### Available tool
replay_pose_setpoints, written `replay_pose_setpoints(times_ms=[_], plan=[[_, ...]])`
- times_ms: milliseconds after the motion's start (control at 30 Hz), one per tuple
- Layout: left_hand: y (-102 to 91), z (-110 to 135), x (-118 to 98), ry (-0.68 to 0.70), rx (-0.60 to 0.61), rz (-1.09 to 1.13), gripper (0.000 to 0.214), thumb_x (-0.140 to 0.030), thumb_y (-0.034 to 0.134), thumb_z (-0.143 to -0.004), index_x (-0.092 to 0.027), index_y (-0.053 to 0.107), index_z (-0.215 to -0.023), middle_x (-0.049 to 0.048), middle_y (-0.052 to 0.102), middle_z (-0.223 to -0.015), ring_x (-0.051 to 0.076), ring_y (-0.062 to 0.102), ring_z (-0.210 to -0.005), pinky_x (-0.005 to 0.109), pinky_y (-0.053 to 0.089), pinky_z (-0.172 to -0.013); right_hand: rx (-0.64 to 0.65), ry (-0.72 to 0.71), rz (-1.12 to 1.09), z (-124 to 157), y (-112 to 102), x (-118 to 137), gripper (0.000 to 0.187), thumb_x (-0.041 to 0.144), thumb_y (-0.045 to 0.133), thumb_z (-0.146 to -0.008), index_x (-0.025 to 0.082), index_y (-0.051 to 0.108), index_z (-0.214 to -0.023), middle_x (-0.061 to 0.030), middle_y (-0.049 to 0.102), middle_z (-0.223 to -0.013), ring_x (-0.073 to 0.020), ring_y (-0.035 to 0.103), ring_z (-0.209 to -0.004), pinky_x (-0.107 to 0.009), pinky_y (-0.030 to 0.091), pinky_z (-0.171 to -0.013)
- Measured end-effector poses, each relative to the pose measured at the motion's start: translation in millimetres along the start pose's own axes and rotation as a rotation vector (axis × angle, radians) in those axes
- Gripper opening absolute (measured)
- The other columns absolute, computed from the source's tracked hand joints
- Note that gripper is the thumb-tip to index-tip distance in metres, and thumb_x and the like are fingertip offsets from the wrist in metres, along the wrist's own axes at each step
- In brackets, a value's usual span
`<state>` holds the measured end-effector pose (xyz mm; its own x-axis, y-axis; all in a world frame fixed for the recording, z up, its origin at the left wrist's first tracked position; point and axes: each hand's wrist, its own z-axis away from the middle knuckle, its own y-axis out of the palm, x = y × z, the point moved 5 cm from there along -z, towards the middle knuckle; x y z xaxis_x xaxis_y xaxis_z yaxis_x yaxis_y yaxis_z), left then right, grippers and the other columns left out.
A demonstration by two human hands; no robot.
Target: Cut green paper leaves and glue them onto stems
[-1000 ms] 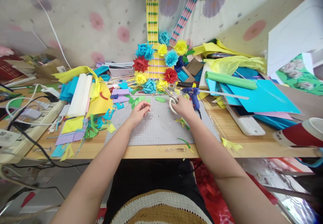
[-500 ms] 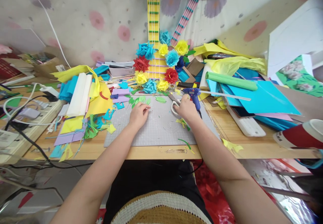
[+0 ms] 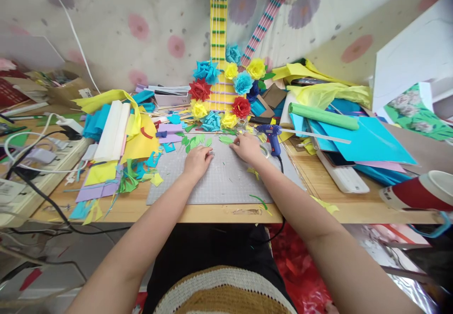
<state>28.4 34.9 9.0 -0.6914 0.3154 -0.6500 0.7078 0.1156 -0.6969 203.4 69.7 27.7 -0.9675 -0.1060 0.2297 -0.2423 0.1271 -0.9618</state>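
My left hand rests on the grey cutting mat with its fingers curled together; whatever may be between the fingertips is too small to make out. Just beyond it lie several green paper leaves. My right hand is over the mat, its fingers bent and a little apart, the tips beside a single green leaf. Part of a white scissors handle shows behind the right wrist; the hand and arm hide the rest. A blue glue gun stands to the right.
A yellow paper guitar with paper flowers leans against the back wall, a pink one beside it. Paper scraps and a power strip lie left. Right are a green roll, blue sheets and a paper cup.
My right hand has left the scissors and moved left to the single green leaf. My left hand stays nearly where it was, fingers still curled. The view has shifted slightly.
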Motion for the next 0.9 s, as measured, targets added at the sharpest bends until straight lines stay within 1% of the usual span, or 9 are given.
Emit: replay_pose_setpoints(times_ms=[67,200,267,433,500,600,700,800,900], plan=[[1.2,0,0,0.013,0.013,-0.037,0.015,-0.016,0.061,-0.073,-0.019,0.066,-0.087,0.0050,0.059,-0.077,0.022,0.054,-0.082,0.036,0.041,-0.079,0.025,0.034,0.007,-5,4,0,0.026,0.037,0.056,-0.079,0.014,0.065,-0.086,-0.0123,0.060,-0.097,-0.0228,0.055,-0.092,-0.032,0.040,-0.080],[1.6,-1,2,0.019,0.008,-0.090,0.016,-0.019,0.061,-0.074,-0.018,0.065,-0.089,0.0059,0.058,-0.078,0.022,0.053,-0.084,0.035,0.040,-0.078,0.050,0.040,-0.039,-9,7,0,0.017,0.028,0.054,-0.079,0.016,0.065,-0.081,-0.0094,0.063,-0.094,-0.0206,0.056,-0.090,-0.029,0.040,-0.074],[1.0,-1,3,0.013,0.003,-0.094,0.017,-0.021,0.062,-0.074,-0.018,0.064,-0.090,0.0061,0.057,-0.079,0.022,0.053,-0.082,0.035,0.040,-0.077,0.044,0.049,-0.061,-8,7,0,0.015,0.026,0.052,-0.078,0.017,0.065,-0.080,-0.0082,0.064,-0.094,-0.0200,0.057,-0.089,-0.029,0.040,-0.073],[-3.4,0,1,0.013,-0.064,-0.077,0.022,-0.021,0.062,-0.072,-0.018,0.061,-0.094,0.0057,0.055,-0.082,0.022,0.052,-0.082,0.034,0.041,-0.076,0.023,0.048,-0.087,-3,4,1,0.016,0.026,0.051,-0.078,0.018,0.065,-0.081,-0.0065,0.064,-0.094,-0.0194,0.057,-0.086,-0.028,0.039,-0.069],[-5.5,0,1,0.018,-0.100,-0.059,0.021,-0.018,0.059,-0.073,-0.018,0.060,-0.094,0.0052,0.055,-0.082,0.020,0.052,-0.081,0.033,0.040,-0.077,-0.012,-0.012,-0.081,-2,2,3,0.018,0.026,0.049,-0.080,0.018,0.065,-0.084,-0.0062,0.062,-0.095,-0.0189,0.056,-0.086,-0.028,0.039,-0.070],[-10.5,-2,3,0.015,-0.164,-0.023,0.021,-0.014,0.054,-0.074,-0.019,0.059,-0.094,0.0044,0.054,-0.082,0.018,0.051,-0.078,0.032,0.040,-0.076,-0.061,-0.214,-0.018,-3,2,12,0.022,0.025,0.048,-0.082,0.017,0.065,-0.093,-0.0081,0.060,-0.100,-0.0197,0.053,-0.094,-0.029,0.038,-0.077],[-18.1,-3,9,-0.021,-0.243,0.014,0.022,-0.011,0.050,-0.075,-0.019,0.058,-0.093,0.0039,0.053,-0.081,0.017,0.050,-0.074,0.030,0.040,-0.074,-0.038,-0.373,0.102,-4,7,22,0.027,0.026,0.044,-0.085,0.015,0.066,-0.096,-0.0117,0.059,-0.101,-0.0224,0.049,-0.097,-0.032,0.036,-0.081],[-23.8,-4,15,-0.054,-0.294,0.040,0.023,-0.009,0.048,-0.073,-0.019,0.057,-0.091,0.0033,0.052,-0.080,0.015,0.049,-0.073,0.028,0.040,-0.072,-0.017,-0.409,0.180,-6,11,26,0.034,0.025,0.037,-0.088,0.013,0.068,-0.089,-0.0132,0.060,-0.095,-0.0241,0.048,-0.095,-0.035,0.034,-0.080],[-24.7,-4,17,-0.066,-0.301,0.056,0.022,-0.009,0.048,-0.072,-0.019,0.057,-0.090,0.0028,0.051,-0.080,0.015,0.049,-0.072,0.027,0.040,-0.071,-0.035,-0.382,0.188,-7,12,25,0.038,0.026,0.034,-0.089,0.013,0.070,-0.088,-0.0125,0.061,-0.094,-0.0235,0.049,-0.093,-0.034,0.034,-0.079]])
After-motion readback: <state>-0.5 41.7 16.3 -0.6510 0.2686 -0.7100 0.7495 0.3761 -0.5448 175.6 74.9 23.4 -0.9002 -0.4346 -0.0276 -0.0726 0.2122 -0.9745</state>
